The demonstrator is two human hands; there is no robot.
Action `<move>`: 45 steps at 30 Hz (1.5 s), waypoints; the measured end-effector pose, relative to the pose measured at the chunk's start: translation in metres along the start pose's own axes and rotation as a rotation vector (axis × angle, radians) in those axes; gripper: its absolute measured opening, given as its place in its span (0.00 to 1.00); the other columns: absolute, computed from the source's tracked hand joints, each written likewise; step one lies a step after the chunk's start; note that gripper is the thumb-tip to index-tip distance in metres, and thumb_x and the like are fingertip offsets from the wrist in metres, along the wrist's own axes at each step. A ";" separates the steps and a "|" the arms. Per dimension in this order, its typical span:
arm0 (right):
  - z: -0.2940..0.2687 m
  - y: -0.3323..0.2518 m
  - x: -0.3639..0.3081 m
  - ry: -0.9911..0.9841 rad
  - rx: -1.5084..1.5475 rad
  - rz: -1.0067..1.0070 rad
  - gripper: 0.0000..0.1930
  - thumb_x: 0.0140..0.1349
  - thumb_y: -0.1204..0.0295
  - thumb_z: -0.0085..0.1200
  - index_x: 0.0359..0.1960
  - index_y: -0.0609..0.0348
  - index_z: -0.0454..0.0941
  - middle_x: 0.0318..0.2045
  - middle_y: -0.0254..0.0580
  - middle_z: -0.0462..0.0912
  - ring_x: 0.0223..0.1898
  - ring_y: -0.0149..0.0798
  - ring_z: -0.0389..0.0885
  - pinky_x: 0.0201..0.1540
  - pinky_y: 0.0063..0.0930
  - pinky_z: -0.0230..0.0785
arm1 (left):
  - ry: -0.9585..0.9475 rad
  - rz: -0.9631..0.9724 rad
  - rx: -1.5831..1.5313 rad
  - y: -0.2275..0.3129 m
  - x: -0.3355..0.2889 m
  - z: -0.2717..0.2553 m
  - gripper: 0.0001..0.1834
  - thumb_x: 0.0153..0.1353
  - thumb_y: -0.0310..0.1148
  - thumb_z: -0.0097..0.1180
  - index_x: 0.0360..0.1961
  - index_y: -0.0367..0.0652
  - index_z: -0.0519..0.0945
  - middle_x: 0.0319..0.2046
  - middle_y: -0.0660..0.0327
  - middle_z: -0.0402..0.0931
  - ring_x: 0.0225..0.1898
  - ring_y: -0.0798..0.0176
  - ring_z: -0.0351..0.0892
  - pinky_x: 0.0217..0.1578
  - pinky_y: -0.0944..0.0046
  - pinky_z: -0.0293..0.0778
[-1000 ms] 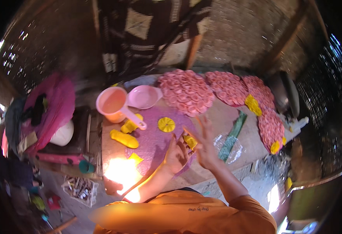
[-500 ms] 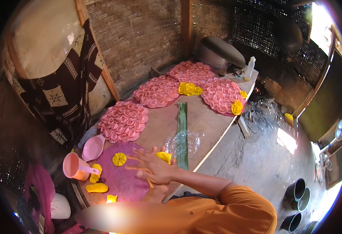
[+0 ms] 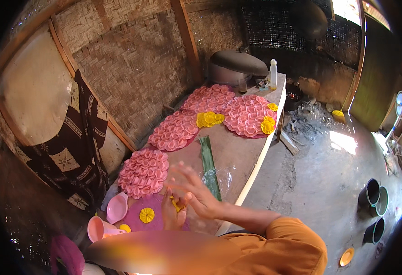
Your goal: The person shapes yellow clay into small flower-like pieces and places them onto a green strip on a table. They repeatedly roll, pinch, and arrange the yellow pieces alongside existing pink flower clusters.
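My right hand (image 3: 196, 192) comes in from the right, fingers stretched apart and slightly smeared by motion, touching or just over my left hand. Below it my left hand (image 3: 171, 213) is raised, with a small yellow dough piece (image 3: 178, 204) between its fingers. Close to its left, a round pleated yellow piece (image 3: 147, 215) lies on a purple round mat (image 3: 134, 206). A lump of yellow dough (image 3: 125, 228) shows at the mat's near left, partly hidden by a blurred patch. A pink bowl (image 3: 117, 207) and an orange-pink jug (image 3: 99, 228) stand at the left.
Pink frilled pieces (image 3: 143, 172) cover several round mats along the wall. Yellow pleated pieces (image 3: 210, 119) lie among them. A green leaf strip (image 3: 209, 165) crosses the table beside clear plastic (image 3: 224, 176). A large pot (image 3: 228, 75) and a bottle (image 3: 273, 75) stand at the far end.
The view has tilted and shifted. My left hand has come up from beneath the right, showing the yellow dough in its fingers. The right hand's fingers have lifted off the mat side.
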State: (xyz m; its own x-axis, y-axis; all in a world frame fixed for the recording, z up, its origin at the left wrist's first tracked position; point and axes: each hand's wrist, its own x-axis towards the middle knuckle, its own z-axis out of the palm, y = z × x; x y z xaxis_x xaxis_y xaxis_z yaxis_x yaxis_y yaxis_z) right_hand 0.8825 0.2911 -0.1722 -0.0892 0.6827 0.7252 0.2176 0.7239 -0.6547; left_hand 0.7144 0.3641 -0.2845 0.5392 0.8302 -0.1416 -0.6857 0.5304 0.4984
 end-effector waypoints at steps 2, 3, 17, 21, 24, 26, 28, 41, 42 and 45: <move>0.000 -0.002 0.012 0.014 -0.358 -0.089 0.33 0.70 0.42 0.32 0.68 0.45 0.66 0.73 0.55 0.50 0.75 0.61 0.40 0.72 0.60 0.31 | 0.039 0.016 -0.002 0.010 -0.010 -0.014 0.35 0.63 0.69 0.40 0.65 0.65 0.67 0.62 0.66 0.66 0.60 0.59 0.66 0.59 0.49 0.64; 0.006 -0.005 0.015 -0.035 -0.480 -0.123 0.33 0.68 0.42 0.37 0.69 0.45 0.66 0.73 0.54 0.50 0.75 0.62 0.39 0.72 0.61 0.30 | 0.067 0.025 -0.007 0.013 -0.019 -0.021 0.35 0.63 0.69 0.40 0.65 0.65 0.67 0.62 0.66 0.66 0.60 0.59 0.66 0.59 0.49 0.64; 0.043 -0.025 0.029 -0.282 -0.270 -0.248 0.51 0.57 0.27 0.39 0.72 0.54 0.57 0.74 0.46 0.53 0.76 0.62 0.36 0.70 0.67 0.21 | 0.029 0.009 -0.009 0.019 -0.006 -0.023 0.34 0.64 0.67 0.40 0.64 0.62 0.68 0.60 0.65 0.68 0.58 0.59 0.67 0.58 0.50 0.65; 0.037 -0.009 0.043 -0.258 -0.284 -0.218 0.53 0.56 0.28 0.41 0.73 0.56 0.54 0.74 0.50 0.53 0.75 0.62 0.35 0.70 0.67 0.20 | -0.011 0.000 -0.004 0.019 0.007 -0.009 0.34 0.64 0.67 0.40 0.64 0.62 0.68 0.59 0.64 0.68 0.58 0.59 0.68 0.58 0.50 0.66; 0.028 -0.006 0.050 -0.328 -0.399 -0.202 0.51 0.56 0.27 0.38 0.73 0.50 0.55 0.74 0.52 0.51 0.75 0.64 0.36 0.70 0.67 0.21 | -0.018 -0.001 -0.007 0.019 0.009 -0.006 0.34 0.65 0.67 0.40 0.64 0.61 0.68 0.59 0.64 0.68 0.57 0.59 0.68 0.57 0.50 0.66; 0.023 -0.014 0.050 -0.374 -0.424 -0.177 0.49 0.57 0.27 0.36 0.73 0.46 0.56 0.74 0.51 0.51 0.75 0.64 0.37 0.70 0.67 0.21 | -0.008 -0.005 -0.007 0.018 0.005 -0.008 0.34 0.65 0.67 0.40 0.64 0.61 0.68 0.59 0.64 0.68 0.57 0.59 0.68 0.57 0.50 0.66; 0.021 -0.026 0.048 -0.372 -0.454 -0.255 0.47 0.58 0.29 0.37 0.73 0.45 0.57 0.73 0.51 0.52 0.75 0.64 0.38 0.71 0.67 0.23 | 0.011 -0.006 -0.012 0.016 -0.004 -0.014 0.34 0.65 0.67 0.40 0.64 0.60 0.68 0.58 0.64 0.69 0.57 0.59 0.68 0.57 0.50 0.66; 0.036 -0.019 0.027 -0.035 -0.113 -0.265 0.44 0.63 0.30 0.27 0.71 0.47 0.62 0.74 0.53 0.50 0.76 0.61 0.32 0.70 0.65 0.19 | 0.024 -0.059 -0.077 -0.008 -0.034 -0.032 0.33 0.66 0.65 0.40 0.63 0.58 0.69 0.57 0.62 0.70 0.55 0.59 0.69 0.56 0.51 0.67; 0.035 -0.014 0.026 -0.052 -0.124 -0.257 0.43 0.63 0.31 0.27 0.71 0.47 0.61 0.74 0.53 0.50 0.76 0.61 0.33 0.70 0.65 0.19 | 0.026 -0.069 -0.084 -0.013 -0.038 -0.033 0.33 0.66 0.65 0.40 0.63 0.58 0.69 0.56 0.62 0.70 0.55 0.59 0.69 0.56 0.51 0.68; 0.028 -0.006 0.024 -0.107 -0.185 -0.221 0.45 0.64 0.30 0.20 0.70 0.48 0.63 0.74 0.54 0.50 0.76 0.58 0.35 0.71 0.60 0.17 | 0.018 -0.109 -0.119 -0.027 -0.047 -0.036 0.33 0.66 0.65 0.40 0.63 0.57 0.69 0.56 0.62 0.70 0.54 0.59 0.70 0.55 0.51 0.68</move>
State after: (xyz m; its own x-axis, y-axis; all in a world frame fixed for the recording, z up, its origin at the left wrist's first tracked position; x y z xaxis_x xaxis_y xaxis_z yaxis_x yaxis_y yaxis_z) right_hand 0.8516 0.3057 -0.1569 -0.2539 0.5240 0.8130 0.3541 0.8325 -0.4260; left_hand 0.6895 0.3167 -0.3221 0.6054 0.7692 -0.2045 -0.6774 0.6329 0.3751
